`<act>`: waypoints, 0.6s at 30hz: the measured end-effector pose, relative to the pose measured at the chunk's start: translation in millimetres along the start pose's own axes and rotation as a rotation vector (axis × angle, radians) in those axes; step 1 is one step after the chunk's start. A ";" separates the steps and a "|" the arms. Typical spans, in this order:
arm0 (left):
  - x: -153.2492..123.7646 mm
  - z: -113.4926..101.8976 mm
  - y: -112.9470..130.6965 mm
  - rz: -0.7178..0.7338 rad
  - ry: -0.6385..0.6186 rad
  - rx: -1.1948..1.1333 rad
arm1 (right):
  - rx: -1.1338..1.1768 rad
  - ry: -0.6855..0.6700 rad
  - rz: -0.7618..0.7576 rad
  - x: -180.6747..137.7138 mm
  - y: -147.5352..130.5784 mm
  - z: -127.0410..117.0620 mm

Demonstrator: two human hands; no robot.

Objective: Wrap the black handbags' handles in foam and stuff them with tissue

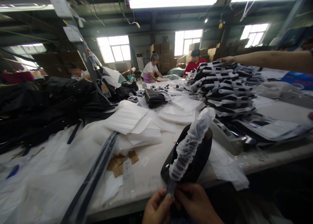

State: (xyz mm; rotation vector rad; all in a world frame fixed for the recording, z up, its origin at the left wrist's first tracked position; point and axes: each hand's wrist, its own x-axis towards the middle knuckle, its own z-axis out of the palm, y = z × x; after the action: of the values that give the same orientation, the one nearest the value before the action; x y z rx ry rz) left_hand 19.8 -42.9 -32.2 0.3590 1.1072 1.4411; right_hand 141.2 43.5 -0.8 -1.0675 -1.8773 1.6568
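My left hand (157, 208) and my right hand (195, 205) meet at the bottom edge, both pinching the lower end of a dark strap (170, 186). Most of the strap is covered by a crinkled clear plastic sleeve (189, 145) that rises up and to the right. Behind it a black handbag (195, 158) lies on the white table (151, 175).
Sheets of white foam paper (137, 123) and a long black strap (95, 175) lie to the left, with brown tags (119, 160). A tall stack of black-and-white bag pieces (225, 87) stands at right, where another person's arm (266, 59) reaches. Black bags are piled at left (49, 103). Workers stand at the back.
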 end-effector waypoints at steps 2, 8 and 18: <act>1.1 -0.5 -2.7 -0.006 -0.007 -0.001 | -0.021 0.007 0.017 1.3 -2.6 2.1; 0.6 0.5 0.8 -0.054 0.002 0.043 | -0.086 0.010 -0.004 6.6 -7.4 1.5; 0.3 0.9 11.8 -0.141 -0.053 0.044 | -0.023 -0.084 0.016 9.3 -12.2 -8.9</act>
State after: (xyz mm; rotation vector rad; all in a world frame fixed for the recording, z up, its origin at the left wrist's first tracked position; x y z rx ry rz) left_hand 13.3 -40.2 -22.6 0.3419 1.1015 1.2782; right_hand 138.7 56.4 11.1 -1.0393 -1.9496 1.7171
